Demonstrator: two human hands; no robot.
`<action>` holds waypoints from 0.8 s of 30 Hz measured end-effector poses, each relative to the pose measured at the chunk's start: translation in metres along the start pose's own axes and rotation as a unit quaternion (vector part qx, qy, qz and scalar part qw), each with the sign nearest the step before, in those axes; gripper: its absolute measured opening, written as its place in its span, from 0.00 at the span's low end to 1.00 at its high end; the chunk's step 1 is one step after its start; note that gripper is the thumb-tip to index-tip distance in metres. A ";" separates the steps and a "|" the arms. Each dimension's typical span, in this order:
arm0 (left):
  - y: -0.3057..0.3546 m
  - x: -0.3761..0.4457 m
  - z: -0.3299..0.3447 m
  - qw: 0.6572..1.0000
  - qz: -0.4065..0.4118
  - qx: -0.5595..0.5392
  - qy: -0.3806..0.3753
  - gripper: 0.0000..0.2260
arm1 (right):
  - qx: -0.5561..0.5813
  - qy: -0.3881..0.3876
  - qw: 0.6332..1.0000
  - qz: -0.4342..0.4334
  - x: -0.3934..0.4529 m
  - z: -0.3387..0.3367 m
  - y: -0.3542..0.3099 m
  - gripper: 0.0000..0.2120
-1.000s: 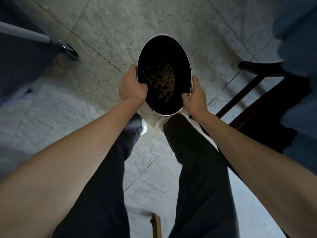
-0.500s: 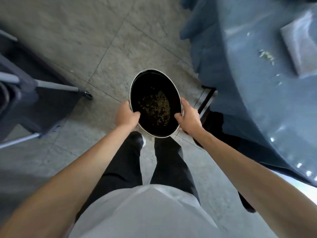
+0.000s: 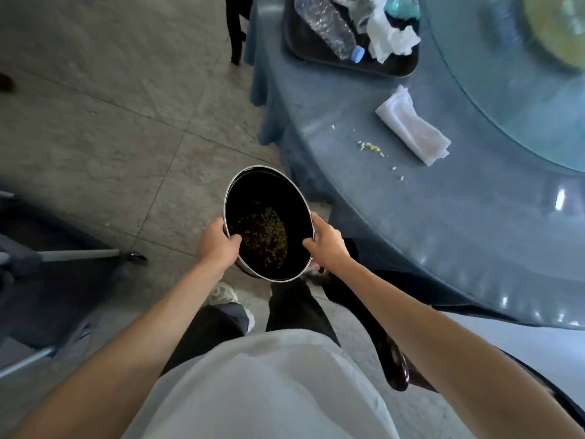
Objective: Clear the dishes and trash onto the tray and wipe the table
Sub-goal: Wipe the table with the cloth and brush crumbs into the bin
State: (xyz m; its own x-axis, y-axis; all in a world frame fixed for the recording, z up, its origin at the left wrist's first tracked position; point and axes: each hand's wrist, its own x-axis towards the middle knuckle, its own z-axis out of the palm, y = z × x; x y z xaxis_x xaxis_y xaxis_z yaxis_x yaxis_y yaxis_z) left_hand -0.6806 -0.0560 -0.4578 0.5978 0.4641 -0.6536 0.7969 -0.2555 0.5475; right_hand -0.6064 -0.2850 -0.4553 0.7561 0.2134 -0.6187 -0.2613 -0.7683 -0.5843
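Head view, looking down. I see both hands carrying a round metal bin (image 3: 269, 223) with a dark interior, held over the tiled floor (image 3: 110, 122) just left of the tabletop (image 3: 459, 232). The left hand (image 3: 218, 245) grips the bin's left rim, thumb hooked inside; the right hand (image 3: 327, 242) grips the right rim, fingers curled over the edge. A layer of yellowish food scraps (image 3: 269, 236) lies at the bottom of the bin.

The tabletop is covered with a blue cloth. Near its edge I note scattered food crumbs (image 3: 370, 147), and just beside them to the right a folded white cloth (image 3: 414, 128) lying flat. At the far edge sits a dark tray (image 3: 395, 69) holding a crumpled plastic bottle (image 3: 329, 25) with a blue cap and crumpled white napkins (image 3: 389, 36); further items on it are cut off by the frame. A glass turntable (image 3: 522, 90) occupies the upper right.

Below the bin are dark trousers and light shoes; a dark chair (image 3: 395, 359) stands by the right leg.
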 end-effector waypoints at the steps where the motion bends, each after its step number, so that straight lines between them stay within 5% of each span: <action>1: 0.010 0.000 0.005 1.000 -0.002 0.005 0.013 0.08 | -0.013 -0.011 1.000 0.003 0.008 -0.007 0.003 0.33; 7: 0.041 0.007 0.030 0.998 -0.044 -0.006 0.034 0.08 | -0.120 -0.058 0.990 -0.044 0.052 -0.078 -0.013 0.18; 12: 0.062 0.012 0.049 0.995 -0.068 -0.031 0.064 0.14 | 0.017 0.163 0.976 -0.146 0.114 -0.181 -0.016 0.09; 16: 0.073 0.021 0.058 0.992 -0.090 -0.035 0.080 0.16 | -0.098 0.324 0.928 -0.157 0.167 -0.261 0.007 0.14; 21: 0.083 0.031 0.062 0.990 -0.102 -0.049 0.079 0.11 | -0.214 0.213 0.934 -0.190 0.194 -0.278 0.047 0.17; 24: 0.087 0.034 0.062 0.990 -0.102 -0.057 0.072 0.15 | -0.228 0.216 0.924 -0.218 0.198 -0.272 0.054 0.17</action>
State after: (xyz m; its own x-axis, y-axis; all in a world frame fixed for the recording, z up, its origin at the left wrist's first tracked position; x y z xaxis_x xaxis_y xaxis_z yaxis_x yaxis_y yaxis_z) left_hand -0.5855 -0.1153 -0.4651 0.3993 0.6151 -0.6798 0.8804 -0.0503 0.4716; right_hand -0.3077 -0.4480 -0.4665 0.9249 0.3767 -0.0514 0.3295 -0.8618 -0.3857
